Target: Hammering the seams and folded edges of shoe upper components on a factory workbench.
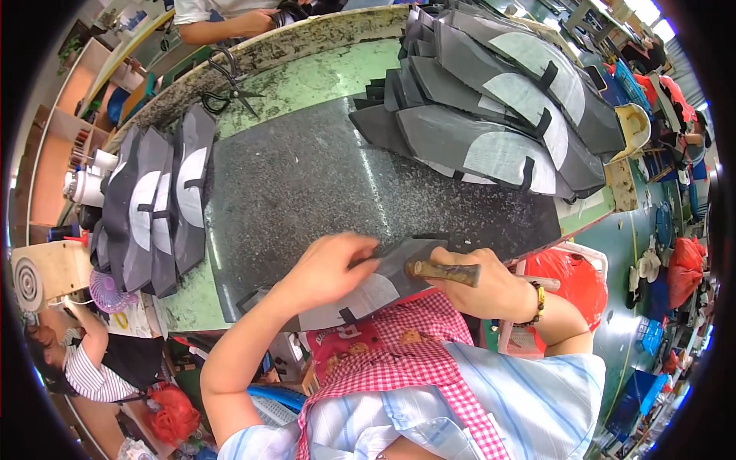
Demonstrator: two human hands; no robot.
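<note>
The left hand (330,268) presses flat on a grey cut piece (383,280) at the near edge of the dark slab (322,184). The right hand (475,287), just beside it, grips a wooden-handled tool (443,271).

The dark slab (322,184) looks like speckled stone, smooth with a dull sheen. The bench top (330,73) around it is rough, flaking green paint. The grey pieces (475,130) stacked far right seem matt cloth with pale papery patches. The tool handle (445,271) is worn, mottled wood. The near apron (399,345) is checked woven cloth.
</note>
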